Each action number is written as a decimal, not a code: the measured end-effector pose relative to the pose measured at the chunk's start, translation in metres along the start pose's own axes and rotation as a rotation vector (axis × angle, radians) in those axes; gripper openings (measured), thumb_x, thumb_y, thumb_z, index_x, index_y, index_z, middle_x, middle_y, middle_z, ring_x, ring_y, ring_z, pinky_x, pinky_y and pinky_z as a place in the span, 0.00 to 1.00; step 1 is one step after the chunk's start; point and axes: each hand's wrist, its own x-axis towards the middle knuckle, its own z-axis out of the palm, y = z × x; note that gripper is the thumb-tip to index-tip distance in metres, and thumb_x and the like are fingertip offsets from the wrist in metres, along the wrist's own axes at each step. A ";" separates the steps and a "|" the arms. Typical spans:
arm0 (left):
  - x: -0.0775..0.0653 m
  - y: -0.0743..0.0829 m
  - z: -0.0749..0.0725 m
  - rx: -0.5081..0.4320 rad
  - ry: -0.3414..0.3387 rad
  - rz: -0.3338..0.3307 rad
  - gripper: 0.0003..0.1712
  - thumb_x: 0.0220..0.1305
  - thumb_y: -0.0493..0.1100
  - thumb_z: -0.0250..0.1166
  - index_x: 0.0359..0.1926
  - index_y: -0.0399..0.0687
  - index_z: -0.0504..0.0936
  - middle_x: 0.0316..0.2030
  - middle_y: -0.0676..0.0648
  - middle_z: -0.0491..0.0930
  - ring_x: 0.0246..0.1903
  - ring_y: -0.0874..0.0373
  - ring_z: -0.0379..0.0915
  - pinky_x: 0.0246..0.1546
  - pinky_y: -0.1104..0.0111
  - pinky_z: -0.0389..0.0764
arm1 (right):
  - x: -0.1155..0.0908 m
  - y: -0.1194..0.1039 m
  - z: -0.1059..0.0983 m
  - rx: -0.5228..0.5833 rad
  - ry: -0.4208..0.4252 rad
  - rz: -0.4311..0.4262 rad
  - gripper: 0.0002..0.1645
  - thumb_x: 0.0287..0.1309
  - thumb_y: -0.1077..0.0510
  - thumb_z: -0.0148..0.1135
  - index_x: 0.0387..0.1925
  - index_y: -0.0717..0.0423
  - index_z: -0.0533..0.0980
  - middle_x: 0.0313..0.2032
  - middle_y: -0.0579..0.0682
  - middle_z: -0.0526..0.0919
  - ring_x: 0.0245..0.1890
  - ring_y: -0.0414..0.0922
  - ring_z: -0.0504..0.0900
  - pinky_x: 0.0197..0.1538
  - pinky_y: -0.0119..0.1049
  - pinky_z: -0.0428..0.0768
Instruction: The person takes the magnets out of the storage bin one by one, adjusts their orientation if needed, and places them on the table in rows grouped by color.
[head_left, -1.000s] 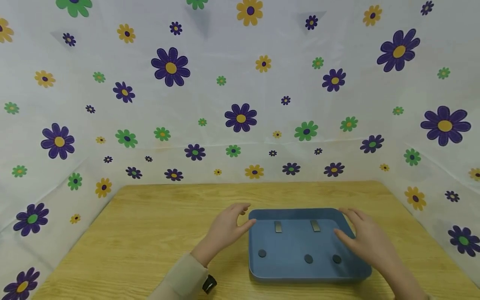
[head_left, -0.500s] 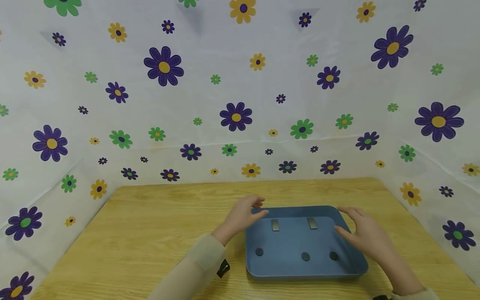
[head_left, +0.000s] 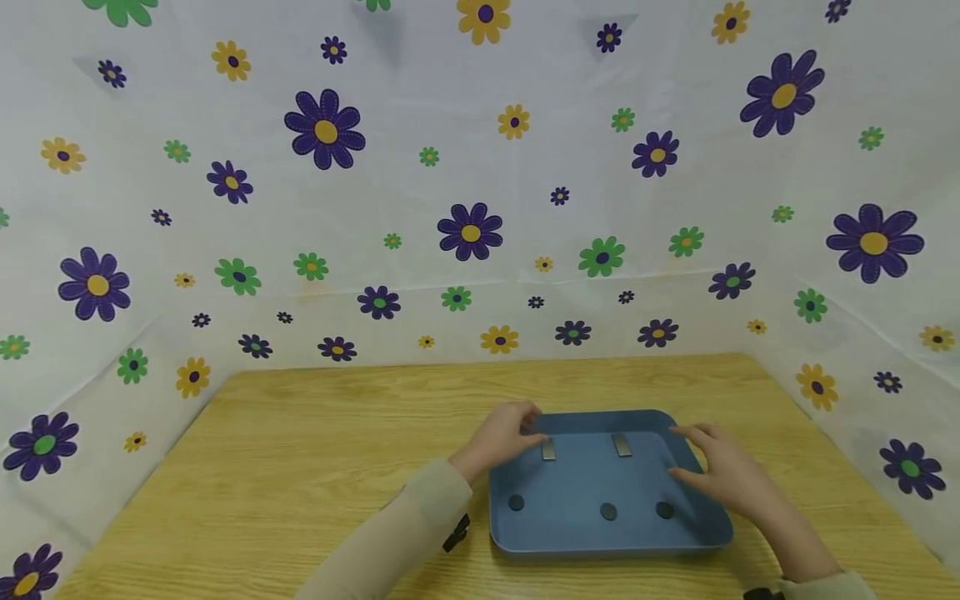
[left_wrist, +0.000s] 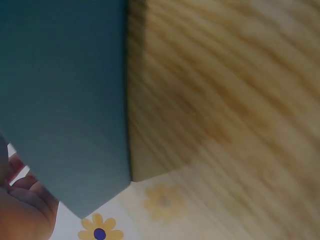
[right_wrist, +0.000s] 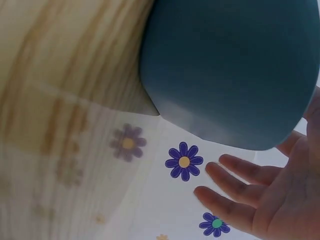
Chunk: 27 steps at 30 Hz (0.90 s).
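Note:
A shallow blue tray [head_left: 573, 483] lies on the table in the head view. Inside, toward the back, are two small silver rectangular pieces, a left one [head_left: 548, 450] and a right one [head_left: 622, 445]. Three dark round discs sit along the front: left [head_left: 516, 502], middle [head_left: 608, 512] and right [head_left: 664, 510]. My left hand [head_left: 501, 437] hovers over the tray's back left corner, thumb near the left silver piece, fingers loosely bent, holding nothing. Above the right wall is my right hand [head_left: 727, 471], empty, thumb apart from the fingers; its spread fingers [right_wrist: 242, 195] show in the right wrist view.
The wood-grain table [head_left: 322, 467] extends left of the tray and behind it. A white flower-printed sheet [head_left: 420, 183] encloses the back and both sides. Dark wrist straps show at the left sleeve [head_left: 390, 537] and the right sleeve [head_left: 828, 586].
My left hand has moved right, from beside the tray's left rim to over its back left corner. The right hand has barely moved. The head view has shifted slightly.

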 end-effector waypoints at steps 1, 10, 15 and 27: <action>0.000 -0.001 0.001 0.008 -0.005 -0.002 0.20 0.54 0.46 0.64 0.46 0.40 0.76 0.40 0.46 0.77 0.38 0.60 0.73 0.36 0.72 0.74 | 0.000 0.001 0.000 0.000 -0.011 -0.001 0.34 0.43 0.54 0.67 0.51 0.67 0.69 0.46 0.70 0.67 0.44 0.67 0.68 0.38 0.56 0.71; 0.003 -0.004 0.008 0.088 -0.045 0.011 0.20 0.52 0.44 0.66 0.44 0.39 0.77 0.32 0.49 0.77 0.30 0.63 0.71 0.30 0.74 0.72 | -0.001 0.007 0.000 0.094 -0.128 0.053 0.35 0.43 0.56 0.68 0.52 0.70 0.66 0.47 0.74 0.65 0.41 0.66 0.71 0.35 0.50 0.74; 0.005 -0.006 0.011 0.191 -0.070 0.031 0.20 0.51 0.46 0.67 0.44 0.40 0.77 0.25 0.53 0.73 0.23 0.66 0.65 0.25 0.75 0.69 | 0.000 0.011 -0.001 0.183 -0.193 0.056 0.36 0.44 0.60 0.67 0.53 0.72 0.64 0.48 0.75 0.65 0.38 0.65 0.74 0.33 0.47 0.76; 0.004 0.005 0.014 0.400 -0.145 -0.017 0.27 0.50 0.57 0.64 0.48 0.48 0.77 0.41 0.50 0.77 0.38 0.60 0.74 0.34 0.70 0.74 | -0.001 0.017 -0.002 0.205 -0.222 0.038 0.36 0.42 0.64 0.67 0.53 0.74 0.63 0.50 0.74 0.65 0.43 0.66 0.71 0.35 0.46 0.76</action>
